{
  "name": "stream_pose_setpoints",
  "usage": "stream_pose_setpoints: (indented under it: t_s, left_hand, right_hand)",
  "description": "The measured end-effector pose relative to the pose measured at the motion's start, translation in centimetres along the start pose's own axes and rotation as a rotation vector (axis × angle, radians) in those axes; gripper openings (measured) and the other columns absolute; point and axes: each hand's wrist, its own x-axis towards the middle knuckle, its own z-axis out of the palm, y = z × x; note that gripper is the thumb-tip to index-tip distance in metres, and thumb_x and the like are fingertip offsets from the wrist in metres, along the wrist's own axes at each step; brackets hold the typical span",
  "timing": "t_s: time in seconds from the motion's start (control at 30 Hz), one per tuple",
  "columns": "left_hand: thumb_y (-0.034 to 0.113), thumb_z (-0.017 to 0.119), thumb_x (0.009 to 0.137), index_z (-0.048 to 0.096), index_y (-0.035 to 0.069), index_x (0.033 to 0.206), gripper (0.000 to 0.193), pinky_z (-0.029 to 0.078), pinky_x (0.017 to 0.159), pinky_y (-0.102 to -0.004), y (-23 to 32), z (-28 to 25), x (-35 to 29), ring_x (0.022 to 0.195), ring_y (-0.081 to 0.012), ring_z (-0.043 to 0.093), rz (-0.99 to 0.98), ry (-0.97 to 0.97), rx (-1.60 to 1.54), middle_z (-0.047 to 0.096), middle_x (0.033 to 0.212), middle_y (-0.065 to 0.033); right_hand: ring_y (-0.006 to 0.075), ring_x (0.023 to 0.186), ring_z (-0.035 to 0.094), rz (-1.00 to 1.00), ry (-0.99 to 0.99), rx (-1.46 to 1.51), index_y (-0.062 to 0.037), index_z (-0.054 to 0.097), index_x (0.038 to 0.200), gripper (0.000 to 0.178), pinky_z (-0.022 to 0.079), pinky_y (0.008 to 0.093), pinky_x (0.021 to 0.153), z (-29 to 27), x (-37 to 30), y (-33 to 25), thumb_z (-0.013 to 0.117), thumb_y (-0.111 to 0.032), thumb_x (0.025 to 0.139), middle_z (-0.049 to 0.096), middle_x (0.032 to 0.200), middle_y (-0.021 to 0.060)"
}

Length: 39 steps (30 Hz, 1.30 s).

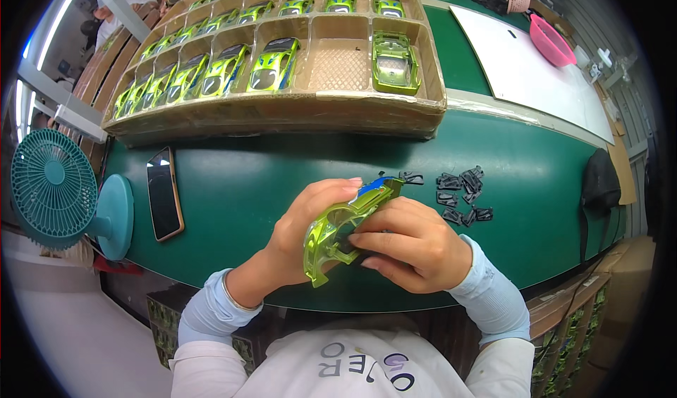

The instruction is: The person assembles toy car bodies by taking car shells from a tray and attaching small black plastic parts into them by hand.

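Lime-green plastic car shell (336,219) pinched in left hand (299,218); right hand (422,248) bunched against it, pinch hidden; probably part-fitting, next wanting steady pressure

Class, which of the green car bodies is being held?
The blue-edged car body, held in the left hand with the right hand touching it; the car bodies in the tray sit in compartments, untouched.

Smooth, glossy plastic is seen in the central car shell (360,204), glass-like gloss on the phone (163,197) at nine o'clock, and cardboard in the box (282,118) at twelve.
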Motion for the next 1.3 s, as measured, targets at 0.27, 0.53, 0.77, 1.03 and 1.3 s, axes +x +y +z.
stream_pose_setpoints:
  t_s: [0.27,0.53,0.77,1.03,1.3]
  left_hand:
    - [0.007,0.079,0.056,0.042,-0.002,0.117,0.071,0.044,0.084,-0.0338,-0.4,0.4,-0.4,0.101,-0.0283,0.053,-0.084,0.001,0.054,0.049,0.115,-0.0174]
    - [0.026,0.081,0.059,0.036,0.0,0.124,0.083,0.042,0.087,-0.0335,0.4,0.5,-0.1,0.104,-0.0235,0.051,-0.295,0.088,-0.037,0.047,0.118,-0.0155]
    - [0.021,0.074,0.064,0.059,0.0,0.095,0.041,0.044,0.082,-0.0386,1.4,-0.2,0.8,0.098,-0.0308,0.054,0.095,-0.068,0.445,0.058,0.1,-0.0152]
    - [0.013,0.07,0.061,0.059,-0.002,0.084,0.03,0.05,0.059,-0.0314,1.7,-0.4,0.6,0.074,-0.0255,0.06,0.285,-0.129,0.642,0.059,0.078,-0.0116]
    - [-0.001,0.063,0.064,0.057,-0.003,0.084,0.021,0.049,0.055,-0.0301,1.9,0.0,0.4,0.07,-0.0265,0.061,0.198,0.06,0.612,0.059,0.083,-0.0147]
  right_hand:
    - [0.0274,0.069,0.051,0.037,0.013,-0.171,0.0001,0.057,0.085,0.022,0.042,0.0362,0.059,1.0,-0.2,-0.3,0.066,-0.006,0.066,0.051,0.078,0.0111]
    - [0.0181,0.063,0.052,0.534,0.228,0.373,0.0029,0.057,0.081,0.015,0.041,0.0258,0.059,0.9,-0.4,-0.4,0.053,-0.012,0.084,0.055,0.072,0.0103]
    - [0.0057,0.071,0.053,0.875,0.286,1.014,0.0046,0.042,0.115,0.037,0.043,0.0192,0.064,0.3,-0.1,0.3,0.057,-0.011,0.084,0.059,0.075,0.0034]
    - [0.0059,0.066,0.046,0.726,-0.016,0.92,0.0005,0.036,0.122,0.07,0.037,0.0201,0.056,0.6,0.0,0.1,0.075,-0.018,0.067,0.049,0.073,0.0007]
    - [0.0143,0.055,0.046,0.586,0.038,0.473,-0.0037,0.035,0.125,0.067,0.039,0.0271,0.052,1.8,-0.1,-1.3,0.07,-0.018,0.069,0.047,0.065,0.0068]
